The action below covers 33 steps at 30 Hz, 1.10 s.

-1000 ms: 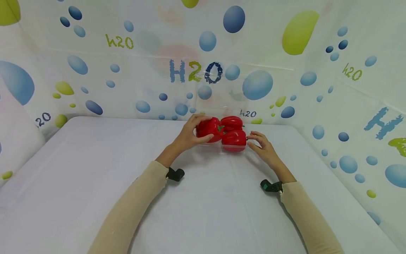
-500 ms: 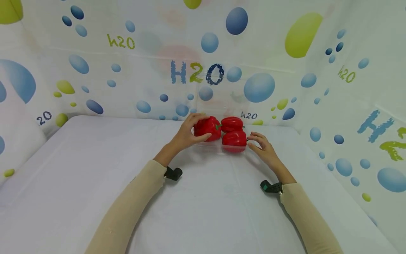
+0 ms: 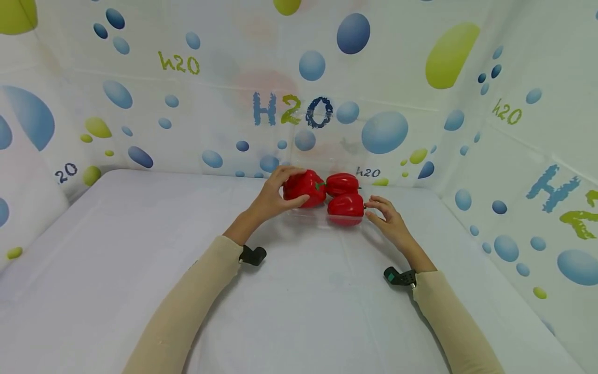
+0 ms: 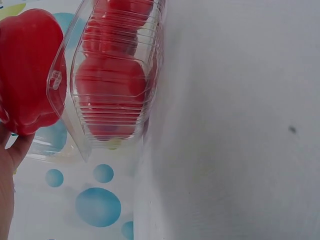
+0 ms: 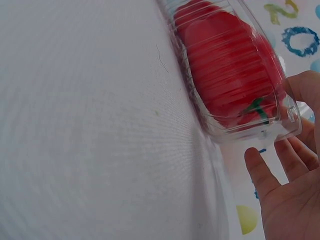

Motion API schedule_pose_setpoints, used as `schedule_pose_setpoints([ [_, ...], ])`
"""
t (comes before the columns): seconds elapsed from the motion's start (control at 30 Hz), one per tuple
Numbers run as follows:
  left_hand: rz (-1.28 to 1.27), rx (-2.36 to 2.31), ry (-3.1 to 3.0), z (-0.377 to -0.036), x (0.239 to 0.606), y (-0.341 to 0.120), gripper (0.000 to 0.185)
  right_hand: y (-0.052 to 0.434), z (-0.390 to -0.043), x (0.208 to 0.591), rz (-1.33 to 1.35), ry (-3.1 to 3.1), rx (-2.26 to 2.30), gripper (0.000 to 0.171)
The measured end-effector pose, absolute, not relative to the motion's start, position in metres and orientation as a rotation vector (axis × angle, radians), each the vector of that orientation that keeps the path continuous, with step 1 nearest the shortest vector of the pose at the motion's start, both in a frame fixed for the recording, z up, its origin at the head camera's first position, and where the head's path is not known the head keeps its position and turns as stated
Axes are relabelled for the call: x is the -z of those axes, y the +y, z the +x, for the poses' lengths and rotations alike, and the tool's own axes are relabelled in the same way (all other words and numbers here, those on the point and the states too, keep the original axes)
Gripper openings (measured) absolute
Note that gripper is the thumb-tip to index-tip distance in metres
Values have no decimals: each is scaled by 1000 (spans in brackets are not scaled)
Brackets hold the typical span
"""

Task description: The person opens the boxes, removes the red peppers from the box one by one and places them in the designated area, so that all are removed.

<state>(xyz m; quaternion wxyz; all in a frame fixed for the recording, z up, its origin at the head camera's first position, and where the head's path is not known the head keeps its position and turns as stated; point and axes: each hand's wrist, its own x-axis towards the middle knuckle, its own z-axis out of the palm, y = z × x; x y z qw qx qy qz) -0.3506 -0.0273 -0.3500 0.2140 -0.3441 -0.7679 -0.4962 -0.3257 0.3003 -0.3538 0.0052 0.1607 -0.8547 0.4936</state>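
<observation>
My left hand [image 3: 271,195] grips a red bell pepper [image 3: 306,189] at the left end of a clear plastic container [image 3: 306,220]. In the left wrist view that bell pepper [image 4: 30,70] is above the rim, outside the ribbed wall. Further right in the container lie two red bell peppers, one at the back [image 3: 342,184] and one in front [image 3: 345,204]. More red shows through the wall beneath the held one. My right hand [image 3: 390,221] holds the container's right end, thumb at the rim, other fingers spread below; in the right wrist view a green stem [image 5: 257,107] shows through that end.
The container stands on a white-covered table [image 3: 299,301], near its far edge. Behind it hangs a white backdrop [image 3: 224,124] with blue and green spots. A faint clear edge, perhaps a raised lid, shows behind the peppers. Each wrist wears a small black camera.
My left hand and its bell pepper have shifted slightly left, away from the other two peppers. My right hand stays at the container's end. The head view has turned a little.
</observation>
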Motion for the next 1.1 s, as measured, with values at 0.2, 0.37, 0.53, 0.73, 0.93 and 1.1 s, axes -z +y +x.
schedule_pose_setpoints([
  [0.2,-948,1355,-2117,-349,349,-33,59,304,-330,361,506,-2670,-1543,38],
  [0.37,-944,1331,-2095,-349,351,-38,59,311,-338,375,504,-2659,-1533,40],
  [0.53,-949,1332,-2086,-347,352,-43,57,312,-339,381,511,-2636,-1526,41],
  [0.73,-931,1348,-2090,-342,353,-49,60,310,-335,384,506,-2619,-1529,40],
  [0.93,-925,1319,-2069,-341,356,-56,58,308,-330,383,487,-2629,-1531,39],
  [1.1,-907,1309,-2069,-342,358,-61,57,302,-315,370,505,-2610,-1556,38],
])
